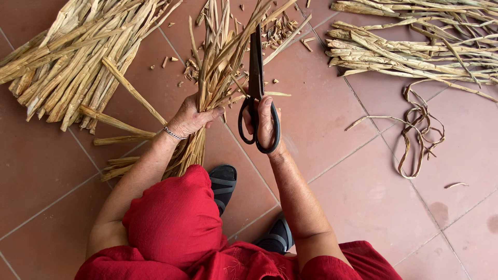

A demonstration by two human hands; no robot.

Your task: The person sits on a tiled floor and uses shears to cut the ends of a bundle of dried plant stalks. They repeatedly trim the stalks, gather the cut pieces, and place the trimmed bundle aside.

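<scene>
While left hand (191, 118) grips stalk bundle (215, 78), right hand (265, 124) holds scissors (256, 88), blades half-hidden.

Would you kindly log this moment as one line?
left hand: grips bundle of dry tan stalks | right hand: holds black metal scissors | blades closed

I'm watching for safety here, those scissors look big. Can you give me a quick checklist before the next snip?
1. Left hand has a firm grip on the bundle of dried stalks: ok.
2. Right hand fingers through the scissors handles: ok.
3. Blades point away from the body: ok.
4. Left fingers apart from the blades: ok.
5. Sandalled feet below the cutting spot: ok.
6. Blade sharpness: cannot tell.
</scene>
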